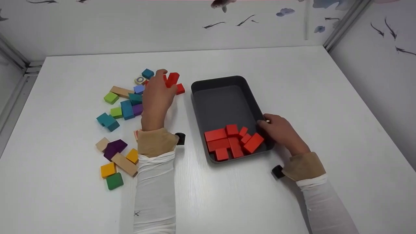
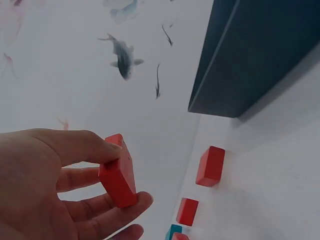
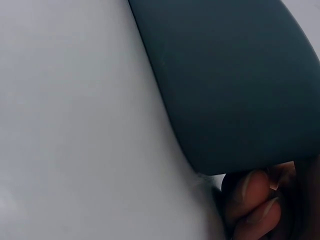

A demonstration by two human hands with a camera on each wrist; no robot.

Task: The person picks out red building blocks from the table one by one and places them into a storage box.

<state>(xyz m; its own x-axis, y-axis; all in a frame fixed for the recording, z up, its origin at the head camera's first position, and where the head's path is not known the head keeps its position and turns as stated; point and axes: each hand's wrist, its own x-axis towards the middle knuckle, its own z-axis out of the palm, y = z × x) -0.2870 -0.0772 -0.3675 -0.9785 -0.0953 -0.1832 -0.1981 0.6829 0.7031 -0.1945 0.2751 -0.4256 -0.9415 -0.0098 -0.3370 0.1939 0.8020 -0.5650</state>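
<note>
Above the table left of the tray, my left hand pinches a red block. In the left wrist view, the thumb presses on one side of this red block and fingers support the other. A loose red block lies on the table just beside that hand. My right hand grips the right side of a dark grey tray, thumb at the rim. In the right wrist view, curled fingertips show at the tray's wall. Several red blocks lie at the tray's near end.
Left of my left arm are scattered blocks: a teal block, a lime block, a purple block, a green block, a plain wooden block and others. A white wall stands behind the table.
</note>
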